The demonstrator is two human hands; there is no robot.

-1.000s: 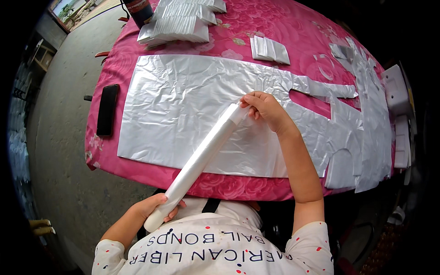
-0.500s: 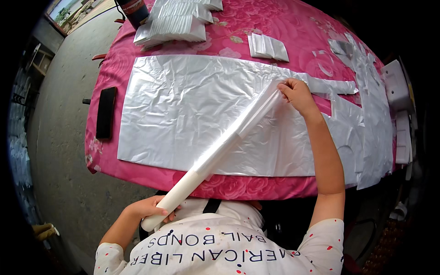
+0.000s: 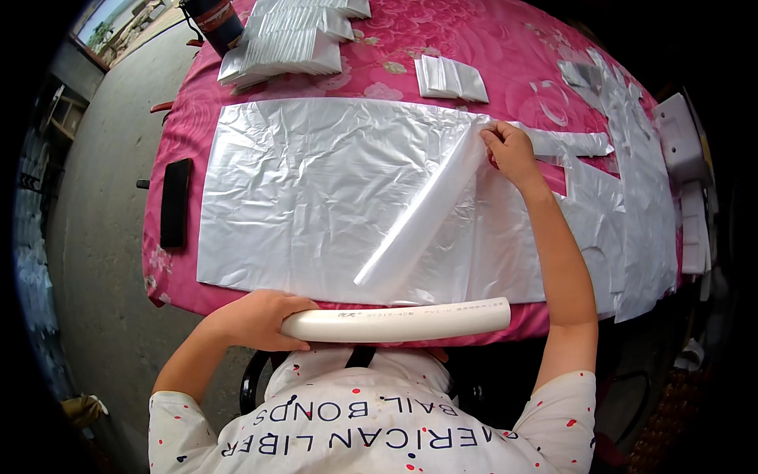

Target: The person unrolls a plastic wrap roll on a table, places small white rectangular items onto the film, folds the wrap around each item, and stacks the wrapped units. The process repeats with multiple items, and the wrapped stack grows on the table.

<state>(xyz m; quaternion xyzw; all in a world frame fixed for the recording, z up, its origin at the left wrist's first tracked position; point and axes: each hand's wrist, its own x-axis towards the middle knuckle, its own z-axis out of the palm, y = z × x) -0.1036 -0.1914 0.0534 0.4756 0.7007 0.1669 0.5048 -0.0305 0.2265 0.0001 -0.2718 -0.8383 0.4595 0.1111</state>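
My left hand is closed around one end of a white plastic pipe, which lies crosswise along the table's near edge. Farther off, my right hand pinches the upper end of a clear plastic sleeve. That sleeve slants down to the left, a flattened tube with its lower end lying free above the pipe. Beneath it a large stack of silvery-white plastic sheets or bags is spread flat, its surface wrinkled. Pipe and sleeve are apart.
A pink flowered cloth covers the table. At the left lies a black phone. Folded plastic packets and a dark cup stand at the back left, a smaller packet pile farther right. Loose plastic strips hang over the right side.
The white pipe has come out of the plastic sleeve and swung from a slant to nearly level. My left hand has risen to the table edge; my right still pinches the sleeve.
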